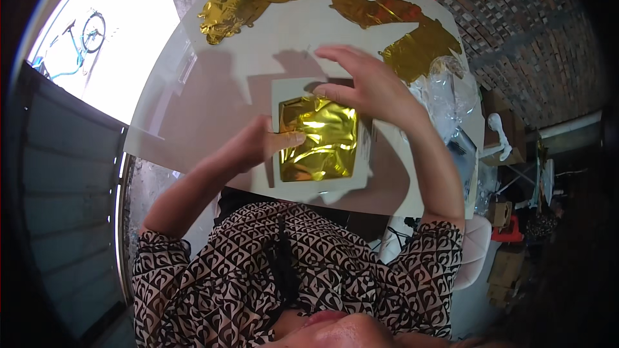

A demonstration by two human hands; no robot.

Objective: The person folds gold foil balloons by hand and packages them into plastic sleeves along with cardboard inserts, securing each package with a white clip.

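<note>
Strong daylight comes from the upper left, where the ground outside is overexposed to white. The table (pixel 213 90) is bright, and both hands throw soft shadows on it. The gold foil (pixel 319 138) shows glare. The fisheye bends edges; the corners are black and the right side is dim.

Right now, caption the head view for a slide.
Both hands, left and right, press gold foil on a white card.
</note>
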